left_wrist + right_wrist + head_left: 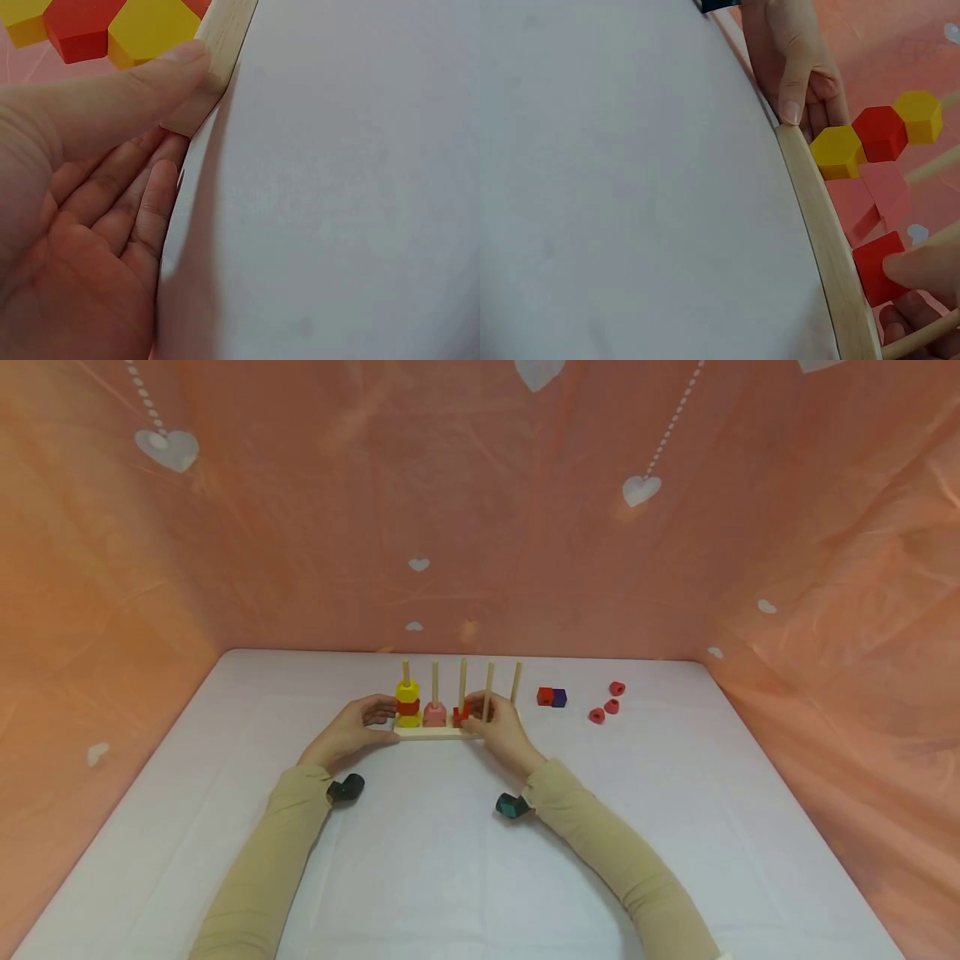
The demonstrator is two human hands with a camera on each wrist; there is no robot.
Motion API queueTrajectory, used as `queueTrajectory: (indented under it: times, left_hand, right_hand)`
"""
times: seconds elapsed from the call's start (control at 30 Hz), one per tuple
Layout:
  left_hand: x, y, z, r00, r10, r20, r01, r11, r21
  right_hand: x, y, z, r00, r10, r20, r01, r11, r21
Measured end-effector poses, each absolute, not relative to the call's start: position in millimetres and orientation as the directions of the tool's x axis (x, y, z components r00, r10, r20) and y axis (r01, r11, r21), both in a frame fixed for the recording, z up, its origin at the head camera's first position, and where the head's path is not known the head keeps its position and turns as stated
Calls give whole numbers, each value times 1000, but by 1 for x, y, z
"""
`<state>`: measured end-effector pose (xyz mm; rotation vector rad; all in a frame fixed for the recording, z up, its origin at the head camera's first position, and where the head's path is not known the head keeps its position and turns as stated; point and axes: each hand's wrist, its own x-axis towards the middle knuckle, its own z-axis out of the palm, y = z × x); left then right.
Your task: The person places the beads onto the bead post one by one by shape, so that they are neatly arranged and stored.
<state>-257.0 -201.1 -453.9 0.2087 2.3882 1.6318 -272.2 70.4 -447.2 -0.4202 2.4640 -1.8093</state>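
Observation:
A wooden stacking stand (435,735) with several upright pegs sits towards the back of the table. My left hand (352,728) holds its left end, the thumb (161,75) on the front edge and the fingers behind. Yellow, red and yellow hexagonal blocks (880,133) are stacked on the leftmost peg, and pink pieces (434,716) are on the second. At the foot of the third peg, my right hand (501,731) pinches a red square block (877,266) with thumb and fingers. That hand partly hides the right side of the stand.
Right of the stand, a red cube (545,697) and a purple cube (559,698) lie side by side. Farther right are three small red beads (612,706). A white cloth covers the table (420,860), and an orange curtain (480,527) surrounds its back and sides.

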Motion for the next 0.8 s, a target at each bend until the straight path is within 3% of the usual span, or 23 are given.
queueTrajectory:
  times: [0.4, 0.6, 0.8]
  left_hand:
    - [-257, -202, -453, -959, 268, -97, 20, 403, 915]
    - [-258, -203, -454, -957, 278, -80, 42, 408, 912]
    - [-259, -202, -453, -958, 278, -77, 47, 413, 909]
  right_hand:
    - [-261, 94, -442, -925, -361, 122, -230, 271, -935]
    - [-250, 124, -431, -898, -432, 79, -250, 355, -901]
    - [-251, 159, -417, -881, -438, 181, -363, 376, -853]
